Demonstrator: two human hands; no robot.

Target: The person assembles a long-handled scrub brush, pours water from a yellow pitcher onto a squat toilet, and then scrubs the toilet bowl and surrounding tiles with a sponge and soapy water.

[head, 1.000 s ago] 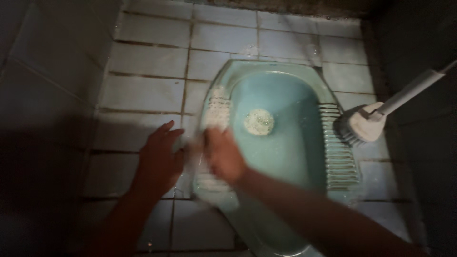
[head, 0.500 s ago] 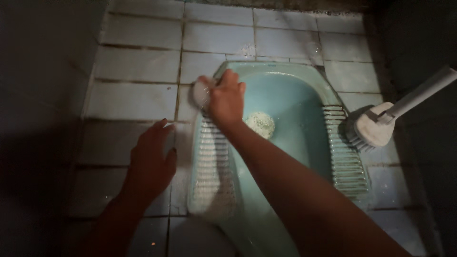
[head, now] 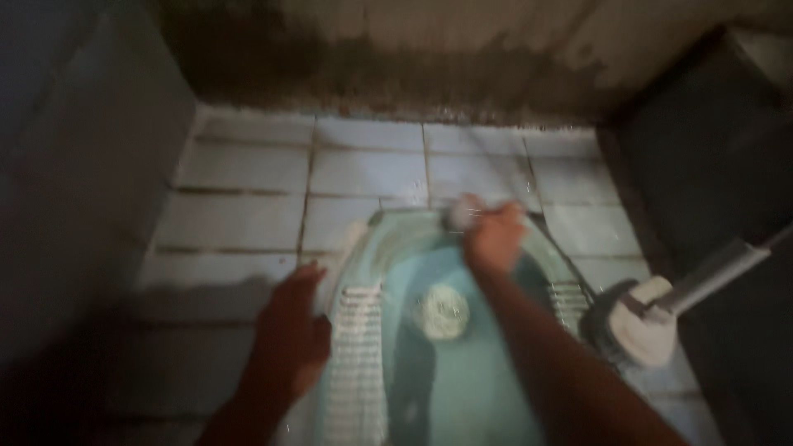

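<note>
Right hand (head: 493, 238) was closed on a pale scrub pad (head: 462, 211), fingers curled over it, pressing it at the far rim of the toilet pan (head: 462, 388). Pad sat at the pan's top edge, just where the rim met the floor tiles (head: 368, 173). Frame was blurred, so the pad's exact shape could not be told. Right forearm ran diagonally from the lower right up across the bowl.

Left hand (head: 289, 334) lay flat, fingers spread and apart, holding nothing, palm down on the tiles just beside the pan's left footrest (head: 355, 363). Fingertips pointed toward the far wall.

Pan was light teal, squat type, set into the floor, with 2 ribbed footrests, 1 on each side. Right footrest (head: 566, 297) was partly hidden by the right arm. Round pale drain patch (head: 444, 310) sat in the bowl's middle, between the 2 arms, below the right hand and apart from it.

Brush (head: 636, 329) with a round white head and a long white handle lay on the floor to the right of the pan, near the right footrest, handle running up to the right edge. Neither hand touched it.

Far wall (head: 429, 66) was stained dark and rough above the tile line. Dark walls closed in on the left and right.
</note>
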